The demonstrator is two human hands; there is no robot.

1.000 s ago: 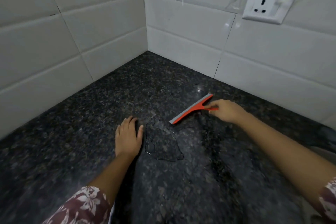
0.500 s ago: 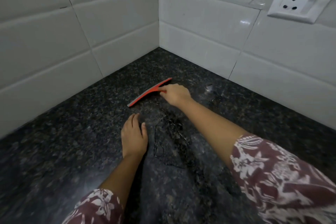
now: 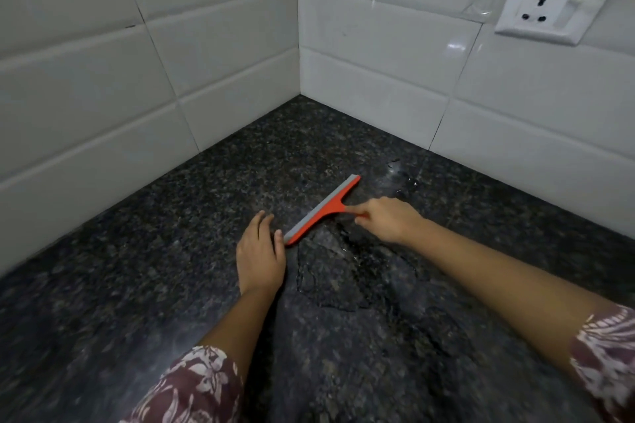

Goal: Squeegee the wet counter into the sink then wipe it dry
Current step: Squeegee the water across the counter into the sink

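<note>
An orange squeegee (image 3: 321,210) with a grey blade lies slanted on the dark speckled granite counter (image 3: 137,285). My right hand (image 3: 386,221) grips its short handle. My left hand (image 3: 261,252) rests flat on the counter, its fingers straight, right beside the blade's near end. A puddle of water (image 3: 338,280) with a clear outline spreads on the stone just in front of the blade, between my two forearms. Smaller wet patches (image 3: 400,178) glisten behind the squeegee near the back wall. No sink is in view.
White tiled walls (image 3: 171,79) meet in a corner behind the counter. A white wall socket (image 3: 549,10) is mounted on the right wall, high up. My patterned sleeves show at the bottom edge.
My right hand pulled the squeegee back from the far corner toward me, so the blade now sits at the puddle's far edge. My left hand stayed flat in place.
</note>
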